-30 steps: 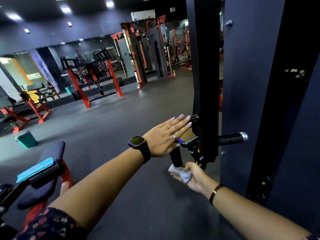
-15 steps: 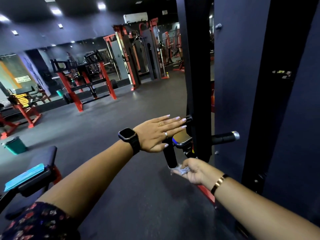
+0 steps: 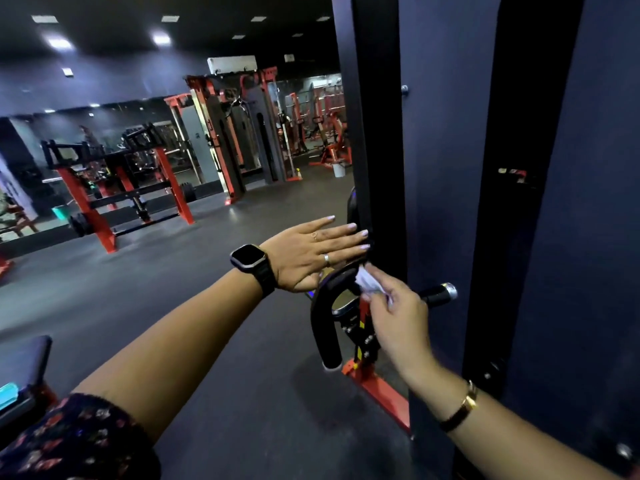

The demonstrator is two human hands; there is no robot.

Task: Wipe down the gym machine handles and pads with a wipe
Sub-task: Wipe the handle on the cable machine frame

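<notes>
A flowered sleeve (image 3: 69, 441) and a dark pad (image 3: 20, 365) are cut off at the lower left edge. The right hand (image 3: 394, 317) pinches a crumpled white wipe (image 3: 367, 284) between thumb and fingers, pressing it on the top bend of the curved black handle (image 3: 323, 320). The left hand (image 3: 311, 254), wearing a watch (image 3: 251, 263), lies flat and open, holding nothing, fingertips against the black upright (image 3: 374, 133), which hides part of a second handle (image 3: 438, 292). Red racks (image 3: 114, 188) beyond are blurred.
</notes>
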